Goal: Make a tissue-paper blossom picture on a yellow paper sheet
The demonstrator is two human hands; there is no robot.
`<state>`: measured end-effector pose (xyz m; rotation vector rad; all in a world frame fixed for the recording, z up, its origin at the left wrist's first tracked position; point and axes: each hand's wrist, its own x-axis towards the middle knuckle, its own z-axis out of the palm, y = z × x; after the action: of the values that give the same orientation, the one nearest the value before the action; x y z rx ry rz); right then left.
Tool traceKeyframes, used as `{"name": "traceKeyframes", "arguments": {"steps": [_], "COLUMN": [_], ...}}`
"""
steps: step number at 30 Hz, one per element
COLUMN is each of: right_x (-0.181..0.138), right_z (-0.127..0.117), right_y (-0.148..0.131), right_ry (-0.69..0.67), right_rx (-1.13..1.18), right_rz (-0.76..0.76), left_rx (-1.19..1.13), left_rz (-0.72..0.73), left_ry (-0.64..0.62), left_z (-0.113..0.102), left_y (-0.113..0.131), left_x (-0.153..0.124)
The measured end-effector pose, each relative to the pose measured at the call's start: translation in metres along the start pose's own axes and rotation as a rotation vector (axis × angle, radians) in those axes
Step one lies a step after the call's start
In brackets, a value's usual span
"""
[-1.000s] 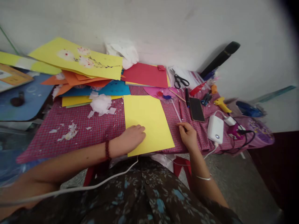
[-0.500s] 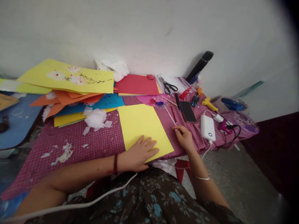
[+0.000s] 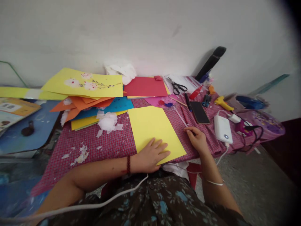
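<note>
A blank yellow sheet of paper (image 3: pixel 155 125) lies flat on the checked tablecloth in front of me. My left hand (image 3: pixel 151 155) rests on its lower part, fingers spread and palm down. To the right of the sheet, my right hand (image 3: pixel 197 138) has curled fingers and a pinch at the near end of a thin pale stick (image 3: pixel 180 116), whose exact kind I cannot make out. Just beyond that hand lie a red pencil (image 3: pixel 184 115), a dark marker (image 3: pixel 188 102) and a black phone (image 3: pixel 199 112).
Coloured papers (image 3: pixel 101 108) and a yellow sheet with painted blossoms (image 3: pixel 87 83) are piled at the back left. Crumpled white tissue (image 3: pixel 107 121) and torn scraps (image 3: pixel 81 155) lie left. Scissors (image 3: pixel 176 86), a power bank (image 3: pixel 223 128) and a yellow glue gun (image 3: pixel 223 103) are right.
The view has swung slightly left, so everything appears shifted right, and more of the blue table shows. Both hands keep their places relative to the yellow sheet.
</note>
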<state>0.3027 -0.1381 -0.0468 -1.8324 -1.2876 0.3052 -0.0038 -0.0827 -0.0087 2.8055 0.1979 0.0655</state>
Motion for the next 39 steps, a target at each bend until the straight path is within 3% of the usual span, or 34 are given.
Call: {"name": "traceKeyframes", "arguments": {"steps": [11, 15, 17, 21, 25, 29, 35, 39], "right_x": [-0.001, -0.002, -0.002, -0.003, -0.002, -0.004, -0.006, -0.004], "right_z": [-0.003, -0.003, -0.004, -0.005, -0.005, -0.007, -0.007, -0.007], "right_y": [0.005, 0.008, 0.009, 0.008, 0.008, 0.01, 0.014, 0.014], "right_ry": [-0.028, -0.036, -0.048, -0.059, -0.078, -0.103, -0.122, -0.126], "right_rx": [-0.005, -0.011, -0.015, -0.007, -0.008, -0.009, 0.014, 0.019], "right_rz": [0.016, 0.019, 0.021, 0.014, -0.005, -0.012, -0.022, -0.035], "left_rx": [-0.024, -0.151, -0.215, -0.081, 0.087, 0.06, 0.021, -0.044], "left_rz": [0.006, -0.032, -0.147, -0.599, -1.012, -1.115, -1.152, -1.178], "left_ry": [0.005, 0.005, 0.074, 0.382, 0.516, 0.536, 0.599, 0.619], "left_z": [-0.001, -0.025, -0.048, -0.089, -0.098, -0.086, -0.063, -0.062], "left_y": [0.002, -0.001, -0.013, -0.058, -0.105, -0.128, -0.138, -0.138], "left_x": [0.001, -0.005, -0.019, -0.074, -0.127, -0.136, -0.101, -0.09]}}
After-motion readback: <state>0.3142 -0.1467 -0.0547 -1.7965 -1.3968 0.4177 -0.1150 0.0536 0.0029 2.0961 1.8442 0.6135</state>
